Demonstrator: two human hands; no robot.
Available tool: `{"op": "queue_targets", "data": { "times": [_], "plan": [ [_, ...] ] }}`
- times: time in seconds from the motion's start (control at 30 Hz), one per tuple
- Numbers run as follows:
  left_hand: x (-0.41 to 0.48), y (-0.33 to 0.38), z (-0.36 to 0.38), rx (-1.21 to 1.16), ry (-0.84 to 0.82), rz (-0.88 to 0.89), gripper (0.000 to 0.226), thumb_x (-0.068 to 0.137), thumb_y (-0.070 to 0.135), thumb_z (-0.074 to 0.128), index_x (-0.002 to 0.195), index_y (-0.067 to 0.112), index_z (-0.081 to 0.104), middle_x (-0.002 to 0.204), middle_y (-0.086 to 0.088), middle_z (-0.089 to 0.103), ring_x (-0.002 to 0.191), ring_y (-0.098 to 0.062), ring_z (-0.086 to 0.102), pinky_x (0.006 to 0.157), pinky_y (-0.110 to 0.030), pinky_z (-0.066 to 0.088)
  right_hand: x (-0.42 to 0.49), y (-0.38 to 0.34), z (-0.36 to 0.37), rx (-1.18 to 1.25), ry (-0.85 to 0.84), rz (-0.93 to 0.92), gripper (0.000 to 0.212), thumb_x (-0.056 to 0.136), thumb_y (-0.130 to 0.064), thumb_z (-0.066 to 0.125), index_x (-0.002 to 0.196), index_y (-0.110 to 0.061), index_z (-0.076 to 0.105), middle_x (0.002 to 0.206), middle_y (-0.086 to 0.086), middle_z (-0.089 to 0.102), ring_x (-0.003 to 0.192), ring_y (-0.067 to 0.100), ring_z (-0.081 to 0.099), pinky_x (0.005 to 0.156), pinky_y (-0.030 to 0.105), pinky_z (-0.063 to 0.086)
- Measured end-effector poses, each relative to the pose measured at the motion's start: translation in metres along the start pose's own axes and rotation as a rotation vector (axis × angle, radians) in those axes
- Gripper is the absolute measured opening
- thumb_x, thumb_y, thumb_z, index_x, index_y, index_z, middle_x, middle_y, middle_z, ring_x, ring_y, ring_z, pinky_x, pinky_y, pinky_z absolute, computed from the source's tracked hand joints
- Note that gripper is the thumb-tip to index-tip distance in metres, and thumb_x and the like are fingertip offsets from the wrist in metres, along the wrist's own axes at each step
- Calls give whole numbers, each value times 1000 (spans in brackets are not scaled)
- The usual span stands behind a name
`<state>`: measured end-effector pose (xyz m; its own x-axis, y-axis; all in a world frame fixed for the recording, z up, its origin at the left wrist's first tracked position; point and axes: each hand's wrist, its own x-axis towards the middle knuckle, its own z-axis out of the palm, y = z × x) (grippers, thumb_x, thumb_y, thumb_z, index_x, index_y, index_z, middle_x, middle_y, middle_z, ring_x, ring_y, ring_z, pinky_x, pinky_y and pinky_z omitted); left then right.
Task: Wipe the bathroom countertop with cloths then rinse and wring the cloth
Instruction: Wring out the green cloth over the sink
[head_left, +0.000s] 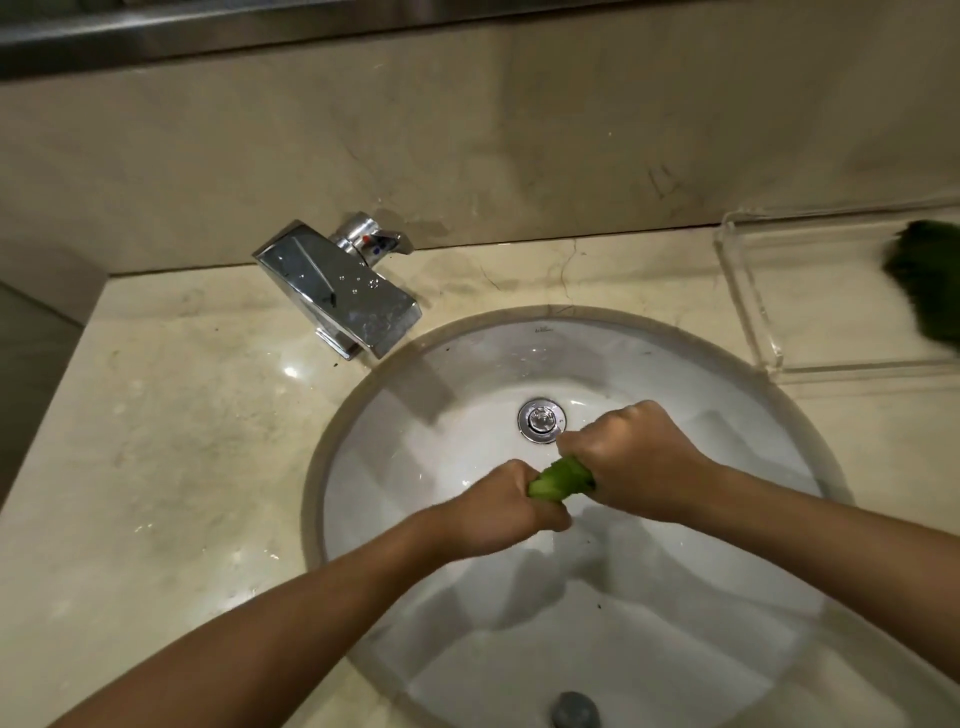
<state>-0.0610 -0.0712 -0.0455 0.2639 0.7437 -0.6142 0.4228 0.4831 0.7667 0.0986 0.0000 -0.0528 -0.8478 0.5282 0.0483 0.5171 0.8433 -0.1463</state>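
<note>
A green cloth (562, 479) is twisted into a tight roll over the white oval sink (467, 384). My left hand (506, 512) grips its near end and my right hand (631, 457) grips its far end, both fists closed tight. Only a short stretch of the cloth shows between the fists. The hands hang just in front of the chrome drain (541, 420). The beige marble countertop (171, 441) surrounds the sink.
A chrome faucet (337, 293) stands at the back left of the basin, with no water running. A clear acrylic tray (753, 301) sits at the back right with a dark green thing (927, 286) in it. A marble backsplash (467, 145) rises behind.
</note>
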Motion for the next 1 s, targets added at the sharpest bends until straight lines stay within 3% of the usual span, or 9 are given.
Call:
{"op": "queue_targets", "data": {
  "times": [0.1,0.23,0.33,0.43,0.53,0.63,0.77,0.87,1.0],
  "plan": [
    [-11,-1,15,-383,-144,-32,42,71,15,58,38,23,34,40,7,30,36,-9,25,40,-18,22,2,5,10,-43,262,-167,22,48,-4,66,52,-17,49,42,-1,39,35,19,36,41,21,19],
    [-16,1,14,-537,-224,-25,45,76,11,56,45,27,28,44,9,23,38,-7,18,41,-18,16,6,2,11,-3,502,-188,22,62,-6,66,52,-16,50,45,0,38,37,19,35,40,23,22],
    [-15,4,5,-291,-85,3,48,84,13,62,47,23,33,42,9,31,39,-8,27,43,-19,23,6,3,10,78,395,-155,17,64,-10,56,52,-17,46,43,-1,38,36,20,35,40,22,19],
    [-15,-7,-4,184,204,114,37,85,28,64,58,23,39,45,13,41,46,-5,36,50,-21,32,-1,-4,8,230,32,68,20,68,-31,56,61,-25,38,50,-4,45,46,20,39,44,25,23],
    [-20,-28,-11,417,267,210,24,82,39,65,79,25,46,64,12,45,58,-6,41,58,-29,35,-9,-8,3,627,-254,258,30,67,-46,69,74,-28,45,72,-10,49,67,12,47,58,30,39],
    [-25,-42,-16,241,281,234,28,84,34,68,101,24,48,79,12,47,65,0,45,61,-17,34,-12,-8,-6,1056,-260,397,27,75,-29,77,95,-25,59,84,-5,60,71,11,56,65,28,45],
    [-27,-46,-25,239,526,381,27,83,17,69,99,31,52,93,10,51,79,-5,48,66,-13,35,-9,-8,-8,1585,-384,724,22,91,-22,59,107,-7,59,91,15,71,77,29,67,71,35,50],
    [-32,-45,-27,218,599,511,27,80,10,69,95,28,56,94,9,50,80,-7,50,70,-13,38,-8,-11,-7,1789,-436,937,28,91,-20,56,114,-5,60,91,16,69,70,28,64,55,30,48],
    [-41,-44,-24,-506,355,307,39,75,17,70,108,19,51,103,-7,53,87,-20,59,81,-34,53,-10,-12,-3,1830,-261,877,37,80,-13,65,117,-10,61,97,9,70,73,17,65,52,24,47]
  ]
}}
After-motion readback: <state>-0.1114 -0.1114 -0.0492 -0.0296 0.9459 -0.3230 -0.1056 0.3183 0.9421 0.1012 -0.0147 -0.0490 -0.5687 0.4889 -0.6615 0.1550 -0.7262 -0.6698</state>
